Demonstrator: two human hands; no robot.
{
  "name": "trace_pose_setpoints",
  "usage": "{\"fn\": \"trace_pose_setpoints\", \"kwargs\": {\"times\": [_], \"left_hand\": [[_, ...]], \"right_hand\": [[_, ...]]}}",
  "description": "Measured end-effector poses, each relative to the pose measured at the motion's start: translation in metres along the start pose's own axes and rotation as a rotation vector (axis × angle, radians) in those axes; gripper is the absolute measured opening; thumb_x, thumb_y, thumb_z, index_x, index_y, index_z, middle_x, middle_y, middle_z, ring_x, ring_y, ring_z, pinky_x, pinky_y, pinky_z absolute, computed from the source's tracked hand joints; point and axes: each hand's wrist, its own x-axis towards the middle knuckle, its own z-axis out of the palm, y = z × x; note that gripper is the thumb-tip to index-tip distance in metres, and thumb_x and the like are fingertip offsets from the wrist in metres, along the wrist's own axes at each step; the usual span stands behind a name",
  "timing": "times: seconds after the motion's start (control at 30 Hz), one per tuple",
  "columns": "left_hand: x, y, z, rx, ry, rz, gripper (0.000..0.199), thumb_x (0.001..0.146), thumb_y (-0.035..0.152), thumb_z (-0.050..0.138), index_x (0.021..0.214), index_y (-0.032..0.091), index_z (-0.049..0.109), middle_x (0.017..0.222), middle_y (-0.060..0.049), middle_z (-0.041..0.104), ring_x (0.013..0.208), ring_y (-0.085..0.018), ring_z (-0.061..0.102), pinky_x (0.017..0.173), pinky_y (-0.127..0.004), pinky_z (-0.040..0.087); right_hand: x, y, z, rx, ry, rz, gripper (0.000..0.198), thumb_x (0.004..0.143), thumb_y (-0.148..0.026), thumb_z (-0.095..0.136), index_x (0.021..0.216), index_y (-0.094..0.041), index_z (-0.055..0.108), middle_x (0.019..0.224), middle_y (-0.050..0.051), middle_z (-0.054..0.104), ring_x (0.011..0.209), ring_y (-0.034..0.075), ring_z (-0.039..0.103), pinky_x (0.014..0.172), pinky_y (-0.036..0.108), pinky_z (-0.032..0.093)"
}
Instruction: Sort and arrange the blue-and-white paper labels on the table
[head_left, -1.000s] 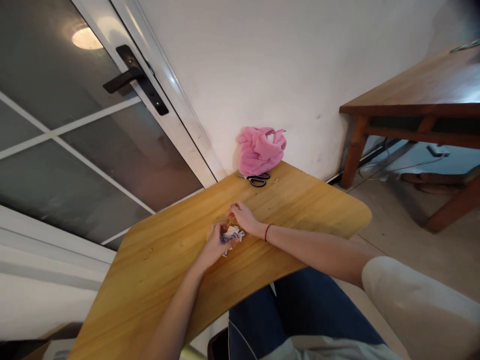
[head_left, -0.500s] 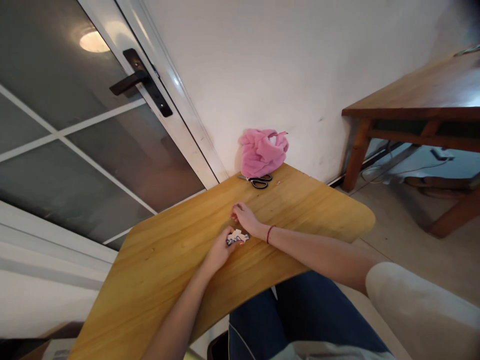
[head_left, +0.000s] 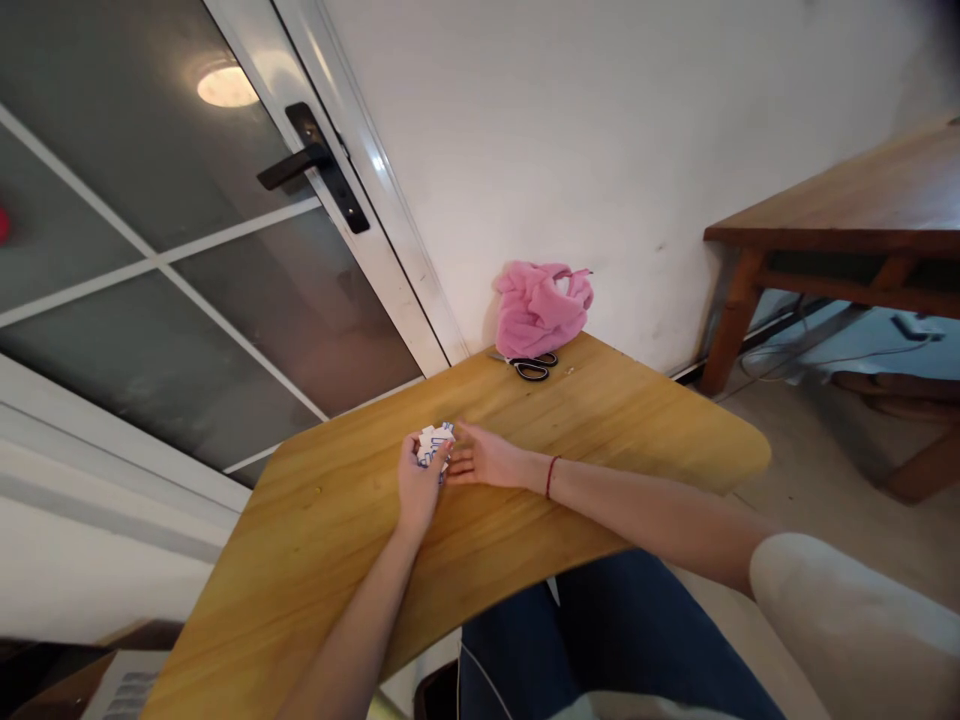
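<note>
A small bunch of white paper pieces (head_left: 433,444) with blue marks on them is held in my left hand (head_left: 417,494), thumb on top and fingers round the far side. What the marks spell is too small to read. Just right of the bunch is my right hand (head_left: 491,458), its fingers apart and pointing left towards the papers. Its fingertips come close to the right edge of the pieces; whether they touch is unclear. Both hands are over the wooden table (head_left: 315,560).
Black-handled scissors (head_left: 531,368) lie at the table's far edge, beside a bundle of pink fluffy cloth (head_left: 541,308) against the white wall. A glass-paned door with a black handle (head_left: 328,165) stands at the left. Another wooden table (head_left: 832,205) is at the right.
My left hand has shifted left and slightly up with the papers, turning them more upright. My right hand has come down beside them and its fingers have spread. The camera view has shifted a little.
</note>
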Motion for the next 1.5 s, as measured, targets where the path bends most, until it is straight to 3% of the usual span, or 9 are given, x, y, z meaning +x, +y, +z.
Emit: {"fn": "trace_pose_setpoints", "kwargs": {"times": [0.1,0.17,0.33,0.6,0.77,0.9,1.07,1.27,1.5], "left_hand": [[-0.009,0.008,0.005,0.031,0.018,0.04,0.032,0.075,0.042,0.059,0.097,0.022,0.046,0.091,-0.002,0.058,0.083,-0.017,0.056,0.072,-0.027,0.043],[-0.015,0.011,0.009,0.109,-0.06,0.1,0.029,0.077,0.04,0.059,0.097,0.022,0.05,0.091,-0.002,0.059,0.085,-0.018,0.056,0.077,-0.03,0.042],[-0.019,0.013,0.014,0.406,-0.129,0.286,0.018,0.08,0.036,0.056,0.091,0.021,0.059,0.091,-0.005,0.059,0.092,-0.023,0.05,0.084,-0.035,0.036],[-0.015,0.006,0.013,0.628,-0.121,0.341,0.021,0.084,0.039,0.051,0.088,0.021,0.061,0.093,-0.006,0.059,0.094,-0.025,0.045,0.083,-0.039,0.029],[-0.012,-0.001,0.013,0.581,-0.048,0.328,0.021,0.079,0.038,0.059,0.092,0.021,0.057,0.094,-0.005,0.058,0.09,-0.023,0.047,0.081,-0.038,0.033],[-0.012,-0.007,0.014,0.422,-0.009,0.366,0.034,0.078,0.034,0.061,0.108,0.021,0.051,0.097,-0.007,0.056,0.089,-0.022,0.05,0.081,-0.037,0.038],[-0.015,-0.005,0.014,0.419,-0.072,0.49,0.039,0.084,0.032,0.054,0.122,0.023,0.046,0.104,-0.008,0.057,0.093,-0.022,0.05,0.083,-0.036,0.039],[-0.015,0.0,0.01,0.496,-0.067,0.527,0.014,0.086,0.03,0.051,0.092,0.022,0.061,0.089,-0.005,0.059,0.088,-0.021,0.05,0.08,-0.035,0.036],[-0.013,0.001,0.007,0.499,-0.054,0.497,0.017,0.089,0.03,0.044,0.089,0.019,0.057,0.091,-0.006,0.056,0.088,-0.02,0.048,0.082,-0.036,0.037]], "right_hand": [[-0.009,0.006,0.009,0.25,-0.179,0.22,0.051,0.085,-0.061,0.027,0.084,-0.017,0.053,0.07,0.006,0.061,0.069,0.019,0.062,0.067,0.034,0.049],[-0.013,0.01,0.014,0.379,-0.196,0.249,0.047,0.087,-0.056,0.027,0.079,-0.018,0.052,0.067,0.004,0.06,0.069,0.019,0.062,0.065,0.032,0.048],[-0.016,0.013,0.018,0.488,0.063,0.165,0.038,0.091,-0.042,0.029,0.074,-0.017,0.052,0.062,0.004,0.058,0.07,0.019,0.061,0.065,0.03,0.047],[-0.009,0.003,0.013,0.488,0.155,0.132,0.034,0.091,-0.035,0.028,0.069,-0.018,0.048,0.058,0.002,0.055,0.055,0.016,0.056,0.057,0.029,0.048],[-0.002,0.005,0.009,0.48,0.165,0.067,0.025,0.089,-0.019,0.031,0.071,-0.017,0.049,0.061,-0.001,0.056,0.05,0.01,0.054,0.055,0.021,0.048],[-0.003,0.007,0.011,0.464,0.15,0.076,0.025,0.088,-0.014,0.031,0.074,-0.016,0.051,0.062,0.0,0.058,0.051,0.01,0.055,0.057,0.022,0.049],[-0.004,0.009,0.012,0.448,0.154,0.117,0.025,0.09,-0.014,0.032,0.073,-0.016,0.05,0.059,-0.001,0.057,0.048,0.01,0.054,0.053,0.021,0.048],[-0.004,0.011,0.012,0.459,0.152,0.135,0.025,0.09,-0.012,0.032,0.07,-0.016,0.047,0.053,-0.003,0.051,0.043,0.008,0.05,0.046,0.018,0.044],[-0.006,0.008,0.011,0.503,0.131,0.14,0.023,0.089,-0.015,0.032,0.07,-0.016,0.046,0.056,-0.001,0.054,0.047,0.01,0.053,0.049,0.021,0.047]]}}
